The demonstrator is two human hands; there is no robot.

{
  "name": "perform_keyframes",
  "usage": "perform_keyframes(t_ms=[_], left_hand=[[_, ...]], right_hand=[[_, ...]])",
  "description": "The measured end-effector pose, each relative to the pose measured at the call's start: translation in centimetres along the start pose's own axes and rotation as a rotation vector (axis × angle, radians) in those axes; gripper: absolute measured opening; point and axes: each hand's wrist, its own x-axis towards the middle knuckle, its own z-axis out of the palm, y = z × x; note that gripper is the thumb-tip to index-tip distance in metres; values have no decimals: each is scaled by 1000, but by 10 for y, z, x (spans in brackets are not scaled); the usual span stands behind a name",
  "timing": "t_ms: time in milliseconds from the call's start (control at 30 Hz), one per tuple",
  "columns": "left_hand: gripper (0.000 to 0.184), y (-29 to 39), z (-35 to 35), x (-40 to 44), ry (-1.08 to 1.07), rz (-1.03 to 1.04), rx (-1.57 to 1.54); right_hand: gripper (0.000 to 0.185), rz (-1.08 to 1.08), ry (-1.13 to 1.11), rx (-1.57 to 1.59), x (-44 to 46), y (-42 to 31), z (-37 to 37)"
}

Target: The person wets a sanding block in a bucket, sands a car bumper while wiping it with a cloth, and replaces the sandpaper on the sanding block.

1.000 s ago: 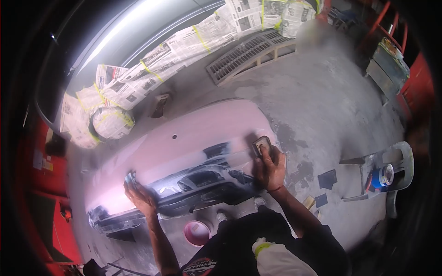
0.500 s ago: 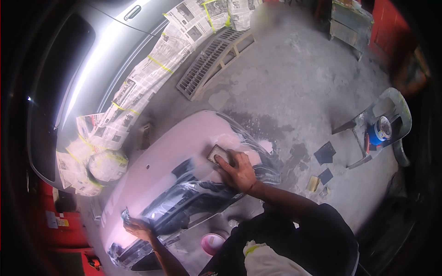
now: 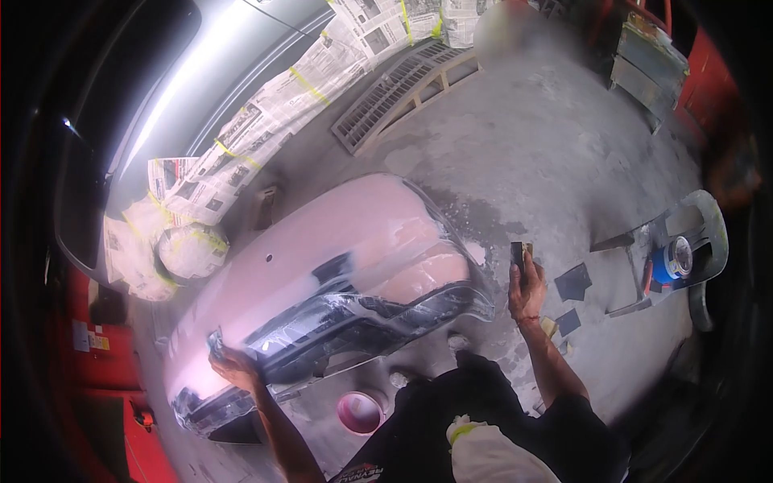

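A car bumper [image 3: 322, 213], coated pink with black unpainted areas, lies across the floor in front of me. My left hand [image 3: 235, 369] rests at its near left end, fingers closed round a crumpled bluish rag [image 3: 215, 341]. Off the bumper's right end, my right hand [image 3: 527, 296] is raised over the floor. Its fingers grip a small dark-edged sanding block [image 3: 517, 253], seen nearly edge-on. White dusty streaks cover the bumper's black lower part.
A silver car [image 3: 181, 88] masked with newspaper [image 3: 266, 121] stands at the left. A slatted grille panel [image 3: 403, 88] lies behind the bumper. Dark sandpaper sheets [image 3: 573, 282] lie at the right, near a chair [image 3: 708, 233] holding a blue can [image 3: 667, 267]. A pink bucket [image 3: 360, 413] sits by my legs.
My right hand has left the bumper's surface and swung right with the sanding block. My left hand stays at the bumper's left end with the rag. The view has shifted slightly.
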Motion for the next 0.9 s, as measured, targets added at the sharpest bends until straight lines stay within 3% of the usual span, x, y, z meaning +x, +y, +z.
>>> perform_keyframes(t_ms=[133,267,633,800,900], left_hand=[[46,6,-9,1,-66,43,-94],[48,-1,-6,-1,-45,27,-83],[46,17,-19,1,-66,-43,-114],[47,13,-17,-2,-37,-62,-119],[49,14,-20,-1,-51,-87,-134]], right_hand=[[45,-23,-7,-25,-6,-9,4],[45,-80,-169,77,-11,-28,25],[44,-387,-249,70,-20,-86,44],[50,-559,-332,-13,-23,-73,53],[51,-458,-359,-39,-22,-70,56]])
